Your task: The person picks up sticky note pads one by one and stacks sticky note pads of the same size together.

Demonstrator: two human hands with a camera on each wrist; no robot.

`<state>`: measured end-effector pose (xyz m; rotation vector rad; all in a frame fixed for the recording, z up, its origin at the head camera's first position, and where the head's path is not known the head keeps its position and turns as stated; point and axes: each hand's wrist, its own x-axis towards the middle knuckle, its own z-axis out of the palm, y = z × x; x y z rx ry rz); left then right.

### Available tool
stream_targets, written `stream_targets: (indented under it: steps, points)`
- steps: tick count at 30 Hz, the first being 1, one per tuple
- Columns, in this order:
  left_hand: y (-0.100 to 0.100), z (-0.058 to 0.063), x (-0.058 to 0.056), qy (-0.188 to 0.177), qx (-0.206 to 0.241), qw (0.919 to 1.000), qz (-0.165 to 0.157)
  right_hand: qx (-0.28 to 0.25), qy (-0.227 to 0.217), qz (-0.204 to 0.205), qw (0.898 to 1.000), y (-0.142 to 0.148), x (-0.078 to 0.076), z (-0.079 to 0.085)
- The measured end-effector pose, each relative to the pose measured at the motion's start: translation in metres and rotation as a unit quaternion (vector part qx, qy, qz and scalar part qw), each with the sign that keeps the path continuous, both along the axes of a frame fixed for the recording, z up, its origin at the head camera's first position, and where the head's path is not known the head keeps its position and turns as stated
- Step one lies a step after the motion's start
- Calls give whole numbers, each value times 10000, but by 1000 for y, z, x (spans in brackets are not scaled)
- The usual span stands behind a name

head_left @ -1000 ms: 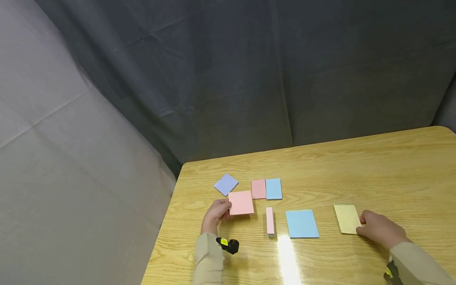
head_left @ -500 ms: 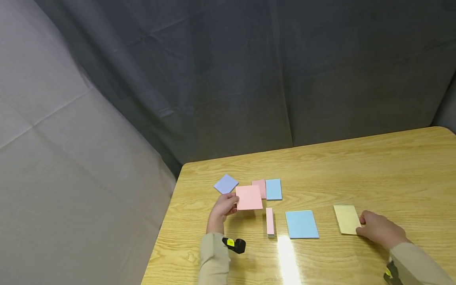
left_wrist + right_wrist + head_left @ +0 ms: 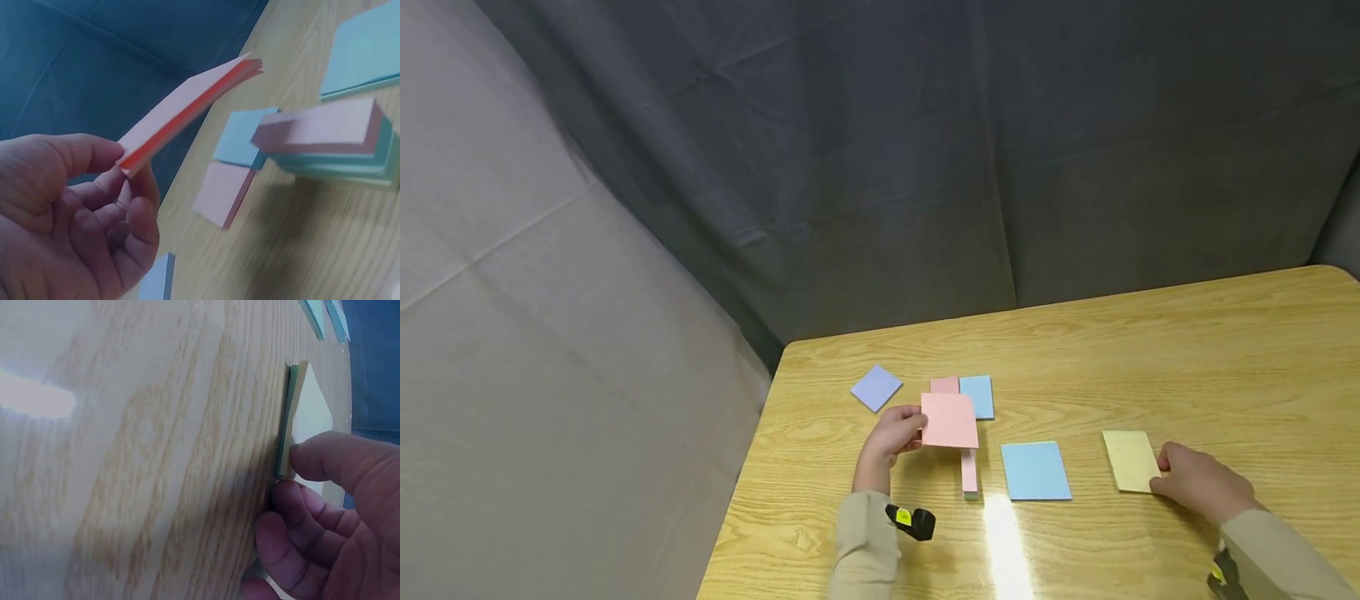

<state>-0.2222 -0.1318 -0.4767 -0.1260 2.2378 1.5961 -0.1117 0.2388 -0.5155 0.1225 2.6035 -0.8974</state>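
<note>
My left hand (image 3: pixel 897 435) pinches a square pink sticky note pad (image 3: pixel 950 421) by its left edge, thumb on top and fingers beneath. In the left wrist view the pad (image 3: pixel 187 112) is clear of the table and tilted. From the head view it covers part of a narrow stack with a pink top (image 3: pixel 969 473) and part of a smaller pink pad (image 3: pixel 944 385). At the right, my right hand (image 3: pixel 1206 482) pinches the near corner of a yellow pad (image 3: pixel 1131 461). A green layer (image 3: pixel 289 403) shows under the yellow one in the right wrist view.
On the wooden table (image 3: pixel 1225 358) a large blue pad (image 3: pixel 1036 471) lies between the hands. A small blue pad (image 3: pixel 977 394) touches the smaller pink one. Farther left, a purple pad (image 3: pixel 876 388) lies turned like a diamond. A dark curtain (image 3: pixel 887 167) hangs behind.
My left hand has carried the pink sticky note pad rightward, from beside the purple pad to over the narrow stack's far end. The right hand and the yellow pad have stayed put.
</note>
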Motion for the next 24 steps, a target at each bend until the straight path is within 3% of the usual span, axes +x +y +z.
stream_targets:
  steps: [10,24]
  points:
    - [31,1,8,69,287,9995,126,9,-27,-37,10000,4,0,2]
    - [60,6,14,31,293,9996,-48,95,86,6,9999,5,-1,0]
